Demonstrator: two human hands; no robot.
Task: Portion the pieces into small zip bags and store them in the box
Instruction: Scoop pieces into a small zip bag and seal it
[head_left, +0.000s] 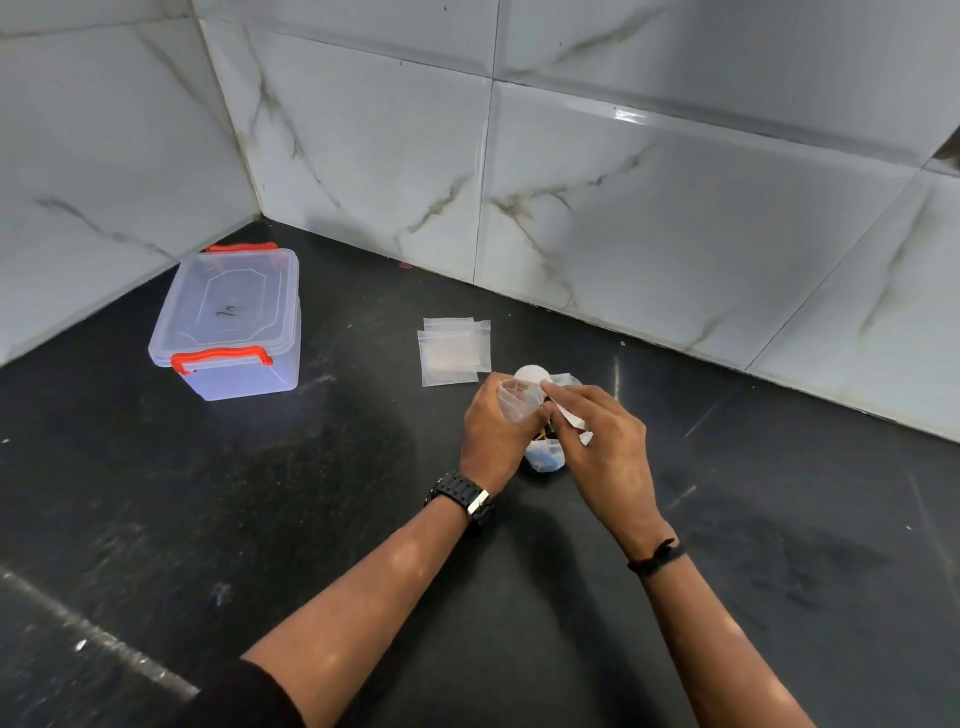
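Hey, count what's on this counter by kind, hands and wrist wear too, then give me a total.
Lidded box: 1
Spare zip bags in a stack: at least 3, overlapping
Bag held open: 1
Hands: 2, left, right
Watch: 1
Wrist cord: 1
Total: at least 9; the things under the hands are too hidden to count.

Head view, downward over countertop (260, 519)

The black stone counter (260, 493) runs into a tiled corner at eleven o'clock. On it, toward ten o'clock, sits a clear lidded box (228, 322) with orange latches. Near the centre, at twelve o'clock, a small stack of empty zip bags (453, 349) lies flat.
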